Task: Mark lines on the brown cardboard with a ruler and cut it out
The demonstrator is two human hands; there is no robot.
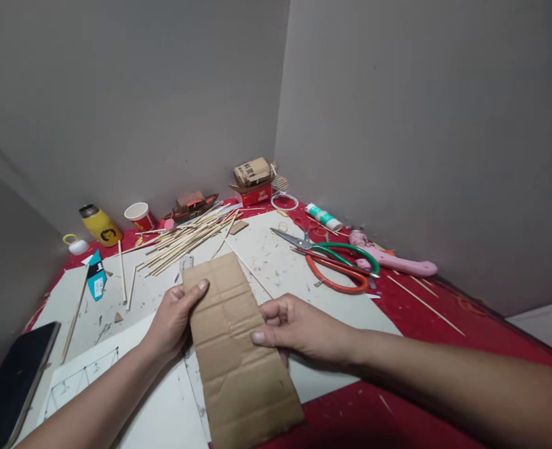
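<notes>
A creased strip of brown cardboard [233, 349] is held up in front of me, above the paper-covered table. My left hand [173, 318] grips its left edge near the top, thumb on the face and fingers behind. On the opposite edge, about halfway down, my right hand [299, 330] pinches it between thumb and fingers, partly hidden by the board. Beyond the cardboard lies a heap of thin wooden sticks [186, 240]. Scissors with green and orange handles [334, 262] rest to the right of the heap.
A dark phone [16, 380] and a sheet with a line drawing [88, 374] lie at left. At the back stand a yellow bottle [101, 226], a paper cup [140, 216] and model boats [194, 206]. A glue tube [324, 217] and pink tool [397, 259] lie by the right wall.
</notes>
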